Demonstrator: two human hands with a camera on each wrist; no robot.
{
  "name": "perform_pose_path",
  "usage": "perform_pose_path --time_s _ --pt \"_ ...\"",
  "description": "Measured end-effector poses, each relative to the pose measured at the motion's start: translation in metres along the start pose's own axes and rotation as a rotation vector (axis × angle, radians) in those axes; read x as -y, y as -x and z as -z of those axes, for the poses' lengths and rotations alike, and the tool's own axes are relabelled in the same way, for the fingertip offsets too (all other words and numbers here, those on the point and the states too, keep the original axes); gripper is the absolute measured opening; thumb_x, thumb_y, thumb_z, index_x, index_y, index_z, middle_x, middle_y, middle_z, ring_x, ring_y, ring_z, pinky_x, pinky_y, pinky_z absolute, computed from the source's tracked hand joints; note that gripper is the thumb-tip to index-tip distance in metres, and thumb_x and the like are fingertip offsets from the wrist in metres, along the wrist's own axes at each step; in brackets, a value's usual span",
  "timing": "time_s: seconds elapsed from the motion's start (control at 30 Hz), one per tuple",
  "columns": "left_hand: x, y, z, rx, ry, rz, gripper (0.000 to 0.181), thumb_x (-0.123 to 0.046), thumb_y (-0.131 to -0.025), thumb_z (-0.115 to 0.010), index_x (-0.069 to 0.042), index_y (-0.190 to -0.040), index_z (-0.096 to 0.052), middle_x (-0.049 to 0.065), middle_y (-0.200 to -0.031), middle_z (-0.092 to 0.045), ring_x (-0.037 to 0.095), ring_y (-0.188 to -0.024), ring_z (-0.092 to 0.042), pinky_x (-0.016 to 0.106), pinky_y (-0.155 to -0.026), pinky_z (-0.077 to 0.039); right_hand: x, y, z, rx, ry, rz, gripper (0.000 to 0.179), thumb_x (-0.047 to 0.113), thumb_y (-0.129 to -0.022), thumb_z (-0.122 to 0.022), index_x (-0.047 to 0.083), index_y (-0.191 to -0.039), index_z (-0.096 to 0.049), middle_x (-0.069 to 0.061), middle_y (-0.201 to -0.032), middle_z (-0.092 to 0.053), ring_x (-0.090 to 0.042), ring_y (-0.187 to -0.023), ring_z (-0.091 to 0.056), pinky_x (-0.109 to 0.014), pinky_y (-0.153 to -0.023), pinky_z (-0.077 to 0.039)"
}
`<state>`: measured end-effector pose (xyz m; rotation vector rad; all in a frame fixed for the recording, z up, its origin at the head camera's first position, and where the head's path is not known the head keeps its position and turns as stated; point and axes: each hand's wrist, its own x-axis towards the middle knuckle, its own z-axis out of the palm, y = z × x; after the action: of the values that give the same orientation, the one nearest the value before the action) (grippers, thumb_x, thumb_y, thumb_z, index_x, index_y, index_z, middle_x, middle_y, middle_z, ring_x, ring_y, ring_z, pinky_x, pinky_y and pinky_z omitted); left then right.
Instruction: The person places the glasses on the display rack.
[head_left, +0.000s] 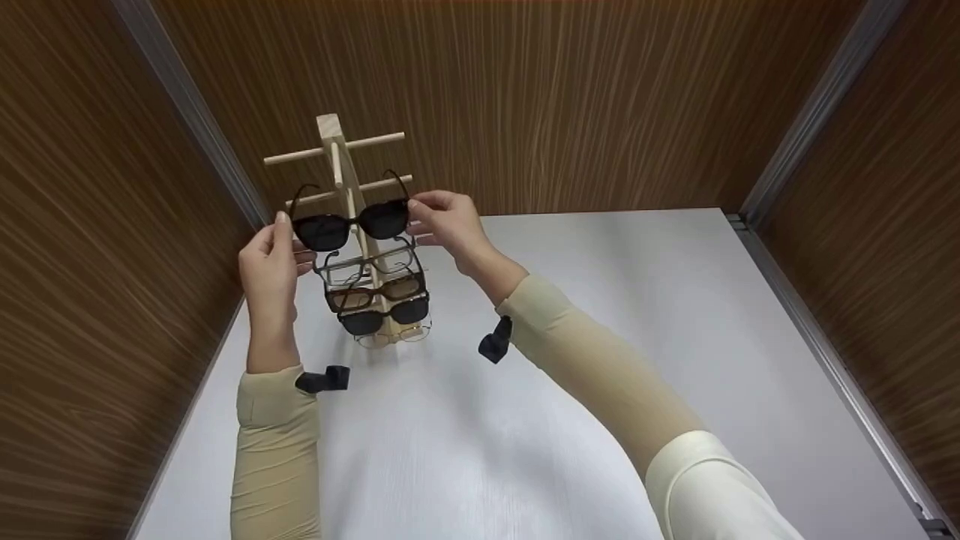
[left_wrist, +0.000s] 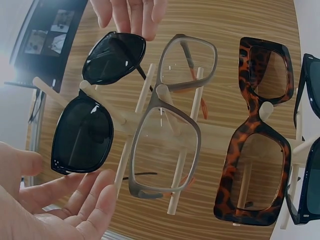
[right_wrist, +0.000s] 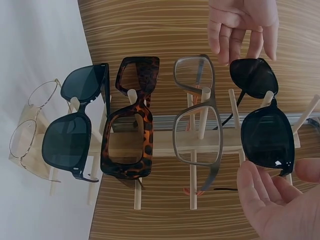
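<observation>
Black sunglasses [head_left: 384, 220] sit high on a wooden glasses rack [head_left: 330, 129], a peg under the nose bridge in both wrist views. My left hand [head_left: 270, 274] is at their left hinge, thumb apart from the frame and loosely bent fingers close by the lens edge. My right hand [head_left: 454, 225] is at the right hinge, its fingers [right_wrist: 250, 185] right at the lens's lower edge and its thumb beside the corner. Below hang grey-framed clear glasses [right_wrist: 218, 145], tortoiseshell sunglasses [left_wrist: 227, 190], another black pair [right_wrist: 65, 145] and thin wire-rimmed glasses [right_wrist: 22, 140].
The rack stands on a white table [head_left: 570, 360], near the brown wood-grain back wall [head_left: 562, 105]. Bare crossbars [head_left: 379, 140] stick out at its top. A wood-grain side wall [head_left: 90, 247] rises close on the left. A dark screen [left_wrist: 47, 40] shows in the left wrist view.
</observation>
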<state>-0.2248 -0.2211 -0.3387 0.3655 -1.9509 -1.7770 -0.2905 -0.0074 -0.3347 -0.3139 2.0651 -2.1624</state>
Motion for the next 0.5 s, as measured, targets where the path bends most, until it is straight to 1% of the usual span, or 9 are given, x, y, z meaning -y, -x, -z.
perform_pose_path --time_s 0.17,0.27,0.33,0.43,0.5 --pt "0.004 -0.001 0.002 0.002 -0.019 0.02 0.045 -0.042 -0.095 -0.047 -0.002 -0.107 -0.063 0.015 -0.085 -0.06 0.025 -0.078 -0.065 0.024 -0.065 -0.053 -0.001 0.003 0.003 0.002 0.003 0.006 0.028 0.016 -0.094 -0.056 -0.001 -0.116 -0.058 -0.015 -0.104 -0.064 -0.025 -0.089 -0.066 -0.033 -0.076 -0.053" --pt "0.006 -0.001 0.004 -0.001 -0.042 0.015 0.046 -0.042 -0.095 -0.047 -0.001 -0.111 -0.061 0.015 -0.09 -0.06 0.025 -0.08 -0.065 0.025 -0.068 -0.053 -0.004 0.003 0.004 -0.016 -0.018 0.014 0.026 0.016 -0.094 -0.056 0.0 -0.114 -0.059 -0.016 -0.104 -0.064 -0.025 -0.087 -0.066 -0.033 -0.073 -0.054" --pt "0.008 0.001 0.006 -0.012 -0.049 0.001 0.045 -0.041 -0.095 -0.047 -0.002 -0.113 -0.061 0.016 -0.092 -0.061 0.023 -0.08 -0.065 0.025 -0.069 -0.053 -0.007 0.003 0.005 -0.03 -0.037 0.022 0.024 0.015 -0.094 -0.057 0.0 -0.112 -0.06 -0.016 -0.102 -0.065 -0.025 -0.085 -0.067 -0.034 -0.071 -0.055" --pt "0.011 0.004 0.009 -0.044 -0.041 -0.023 0.041 -0.037 -0.095 -0.05 -0.002 -0.114 -0.06 0.017 -0.095 -0.063 0.022 -0.081 -0.064 0.026 -0.071 -0.052 -0.012 0.003 0.007 -0.044 -0.064 0.028 0.021 0.014 -0.093 -0.058 0.001 -0.108 -0.062 -0.014 -0.096 -0.066 -0.025 -0.082 -0.067 -0.035 -0.069 -0.055" --pt "0.014 0.006 0.011 -0.069 -0.029 -0.052 0.038 -0.035 -0.095 -0.051 -0.003 -0.113 -0.061 0.017 -0.095 -0.064 0.021 -0.081 -0.064 0.026 -0.072 -0.051 -0.014 0.004 0.009 -0.042 -0.081 0.025 0.02 0.014 -0.093 -0.058 0.001 -0.108 -0.062 -0.015 -0.097 -0.066 -0.026 -0.082 -0.067 -0.035 -0.07 -0.055"
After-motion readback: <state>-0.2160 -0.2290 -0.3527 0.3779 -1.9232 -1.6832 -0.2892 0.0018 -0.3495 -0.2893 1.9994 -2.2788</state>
